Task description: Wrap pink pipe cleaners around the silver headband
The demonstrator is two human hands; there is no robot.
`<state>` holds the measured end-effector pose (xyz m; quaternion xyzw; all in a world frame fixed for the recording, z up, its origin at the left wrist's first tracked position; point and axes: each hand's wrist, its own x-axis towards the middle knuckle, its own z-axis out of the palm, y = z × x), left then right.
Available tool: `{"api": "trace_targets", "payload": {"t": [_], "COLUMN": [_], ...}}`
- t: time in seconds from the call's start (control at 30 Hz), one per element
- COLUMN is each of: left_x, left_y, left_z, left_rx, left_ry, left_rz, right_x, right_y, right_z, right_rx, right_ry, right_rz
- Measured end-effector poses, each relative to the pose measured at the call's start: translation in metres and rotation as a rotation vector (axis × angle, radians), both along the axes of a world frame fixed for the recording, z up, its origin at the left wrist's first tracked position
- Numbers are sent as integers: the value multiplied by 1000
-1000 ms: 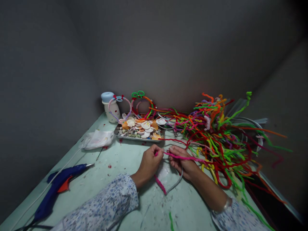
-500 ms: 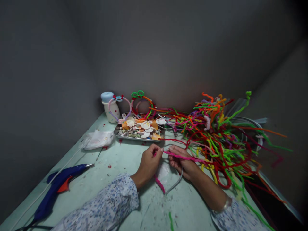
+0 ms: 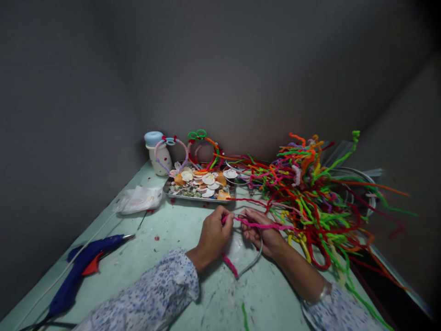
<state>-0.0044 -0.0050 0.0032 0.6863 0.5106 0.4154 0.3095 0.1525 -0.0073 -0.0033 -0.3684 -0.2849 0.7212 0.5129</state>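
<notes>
My left hand [image 3: 214, 234] is closed in a pinch on a pink pipe cleaner [image 3: 268, 225] at the top of a grey headband [image 3: 253, 263]. Part of that band is wrapped in pink near my left wrist. My right hand [image 3: 260, 230] grips the same headband and pipe cleaner from the right, fingers curled. The loose pink end runs off to the right over my right hand. Both hands rest on the pale green table [image 3: 165, 234].
A big heap of coloured pipe cleaners [image 3: 310, 193] lies at the right. A metal tray of seashells [image 3: 200, 184], finished decorated headbands [image 3: 186, 147] and a white bottle [image 3: 156, 151] stand at the back. A blue glue gun [image 3: 82, 264] and a plastic bag [image 3: 139, 200] lie at the left.
Both hands shifted very slightly while working the pink pipe cleaner on the headband; nothing else moved.
</notes>
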Motion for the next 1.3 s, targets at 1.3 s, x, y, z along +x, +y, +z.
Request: {"api": "trace_targets", "payload": {"t": [1.3], "left_x": [-1], "left_y": [-3], "left_z": [3], "left_rx": [30], "left_ry": [22], "left_rz": [-6], "right_x": [2], "right_y": [0], "right_z": [-4], "right_rx": [67], "right_ry": [-76], "right_rz": [61]}}
